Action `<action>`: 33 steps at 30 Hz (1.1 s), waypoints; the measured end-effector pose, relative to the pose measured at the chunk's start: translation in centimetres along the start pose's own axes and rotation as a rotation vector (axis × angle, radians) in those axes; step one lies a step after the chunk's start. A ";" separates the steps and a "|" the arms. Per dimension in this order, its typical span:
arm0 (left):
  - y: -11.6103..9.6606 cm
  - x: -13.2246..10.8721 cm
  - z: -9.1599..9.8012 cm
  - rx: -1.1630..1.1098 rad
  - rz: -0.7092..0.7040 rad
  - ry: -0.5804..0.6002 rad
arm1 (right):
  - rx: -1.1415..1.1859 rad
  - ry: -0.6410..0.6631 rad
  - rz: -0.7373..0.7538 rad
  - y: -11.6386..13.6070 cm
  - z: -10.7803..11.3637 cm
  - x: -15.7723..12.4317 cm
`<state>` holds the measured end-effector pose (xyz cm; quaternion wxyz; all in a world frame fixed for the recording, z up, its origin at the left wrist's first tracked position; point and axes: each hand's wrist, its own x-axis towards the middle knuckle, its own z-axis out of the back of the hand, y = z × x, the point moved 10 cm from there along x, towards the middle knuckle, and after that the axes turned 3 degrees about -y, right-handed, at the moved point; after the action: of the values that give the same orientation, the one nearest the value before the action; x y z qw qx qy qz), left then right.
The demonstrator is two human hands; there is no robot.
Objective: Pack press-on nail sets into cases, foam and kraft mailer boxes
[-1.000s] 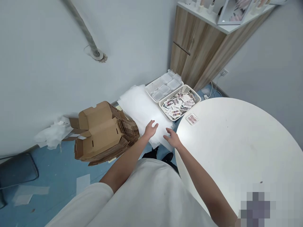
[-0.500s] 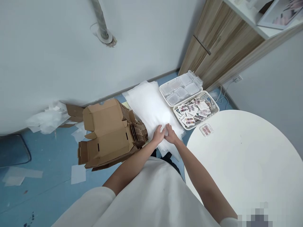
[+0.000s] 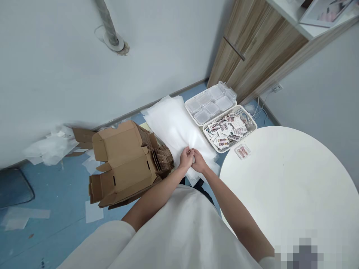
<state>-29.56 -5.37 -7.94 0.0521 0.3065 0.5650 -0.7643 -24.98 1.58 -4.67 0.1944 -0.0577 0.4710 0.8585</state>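
Observation:
My left hand [image 3: 185,158] and my right hand [image 3: 199,161] meet at the fingertips over a stack of thin, translucent white sheets [image 3: 165,117]. The fingers of both are closed in a pinch at the top sheet, where a crease runs away from the fingertips. Whether it is a flat sheet or a bag, I cannot tell. Left of the stack lies a pile of flattened brown cardboard boxes [image 3: 120,149]. To its right stand a basket of clear plastic boxes [image 3: 211,108] and a basket of cards with press-on nails [image 3: 224,130].
A round white table [image 3: 291,179] is at my right, with a clear box of nails [image 3: 242,151] near its edge. Behind the baskets stands a wooden cabinet [image 3: 252,45]. Crumpled white wrapping [image 3: 52,145] and loose paper [image 3: 94,212] lie on the blue floor.
My fingers have closed together, from slightly spread to a pinch at the top sheet, and a crease has formed there. The camera view has shifted a little.

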 end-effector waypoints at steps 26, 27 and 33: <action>1.0 -0.5 2.3 -0.023 0.066 -0.113 | -0.270 -0.241 -0.184 0.0 6.1 1.9; 0.7 -0.7 2.4 -0.008 0.055 -0.115 | -0.354 -0.213 -0.143 0.8 6.0 2.0; -0.1 -1.3 2.1 0.075 0.035 -0.103 | -0.735 -0.047 0.205 6.5 4.7 1.1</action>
<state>-29.38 -7.55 -6.77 0.0827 0.2784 0.5271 -0.7986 -28.12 2.64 2.69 0.0847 -0.0563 0.1304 0.9862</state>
